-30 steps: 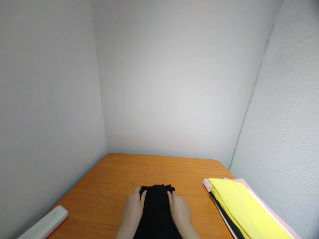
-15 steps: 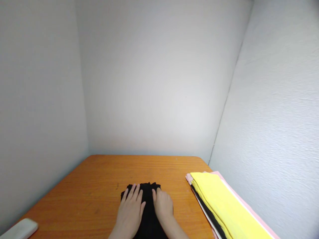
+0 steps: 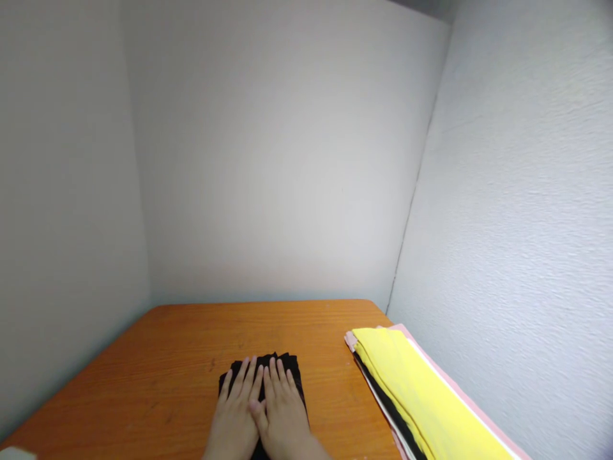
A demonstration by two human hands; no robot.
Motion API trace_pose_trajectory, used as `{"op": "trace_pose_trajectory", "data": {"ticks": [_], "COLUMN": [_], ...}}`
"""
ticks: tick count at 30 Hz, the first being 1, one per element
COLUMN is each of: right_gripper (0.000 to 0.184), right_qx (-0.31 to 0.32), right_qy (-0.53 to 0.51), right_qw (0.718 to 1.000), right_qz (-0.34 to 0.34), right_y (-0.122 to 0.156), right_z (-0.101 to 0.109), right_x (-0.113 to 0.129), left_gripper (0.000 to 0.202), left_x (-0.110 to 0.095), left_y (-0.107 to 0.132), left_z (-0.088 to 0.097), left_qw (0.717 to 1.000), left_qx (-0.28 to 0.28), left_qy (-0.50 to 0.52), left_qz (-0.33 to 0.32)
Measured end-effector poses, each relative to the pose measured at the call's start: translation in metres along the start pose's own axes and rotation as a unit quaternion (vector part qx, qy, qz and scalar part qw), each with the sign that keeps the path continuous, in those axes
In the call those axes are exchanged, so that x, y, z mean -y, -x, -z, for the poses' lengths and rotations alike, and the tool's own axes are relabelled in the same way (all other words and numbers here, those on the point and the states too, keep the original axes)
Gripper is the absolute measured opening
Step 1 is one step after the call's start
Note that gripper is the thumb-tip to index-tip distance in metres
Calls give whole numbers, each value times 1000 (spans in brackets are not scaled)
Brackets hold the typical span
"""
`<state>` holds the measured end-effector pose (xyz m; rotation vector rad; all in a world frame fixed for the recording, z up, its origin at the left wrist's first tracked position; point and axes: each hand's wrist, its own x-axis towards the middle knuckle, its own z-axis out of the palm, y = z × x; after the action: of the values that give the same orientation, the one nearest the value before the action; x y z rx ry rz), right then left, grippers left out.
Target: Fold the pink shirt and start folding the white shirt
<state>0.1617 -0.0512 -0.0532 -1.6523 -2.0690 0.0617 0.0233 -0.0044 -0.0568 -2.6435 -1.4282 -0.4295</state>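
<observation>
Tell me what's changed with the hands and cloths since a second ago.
The left hand and right hand have let go of the side edges of the black cloth, moved inward and now lie flat on it, side by side. The camera view swung rightward. The black cloth remains on the table; the folded yellow cloth remains at right.

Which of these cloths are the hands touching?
The black cloth under the left hand and right hand: it lies apart from the stack, where a yellow cloth tops another black layer.
</observation>
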Motion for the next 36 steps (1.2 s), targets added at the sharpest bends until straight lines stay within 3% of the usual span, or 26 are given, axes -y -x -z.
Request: {"op": "trace_pose_trajectory", "data": {"ticks": [4, 13, 25, 29, 36], "right_gripper": [61, 63, 66, 68, 69], "right_qx": [13, 41, 34, 18, 13], "right_qy": [3, 19, 19, -11, -28], "right_qw": [1000, 998, 997, 998, 998], "right_qz": [-4, -54, -61, -57, -48], "right_y": [-1, -4, 0, 3, 2], "right_z": [3, 1, 4, 13, 23], "right_x": [1, 8, 11, 15, 14], "left_gripper": [54, 53, 54, 55, 55], "left_x": [-3, -16, -20, -19, -7], "left_y": [0, 4, 7, 7, -3], "left_z": [3, 30, 40, 39, 20], "left_qw": [1000, 999, 999, 998, 995], "left_qx": [5, 40, 42, 58, 77], "left_qy": [5, 6, -2, -14, -67], "left_qz": [0, 19, 20, 25, 9]}}
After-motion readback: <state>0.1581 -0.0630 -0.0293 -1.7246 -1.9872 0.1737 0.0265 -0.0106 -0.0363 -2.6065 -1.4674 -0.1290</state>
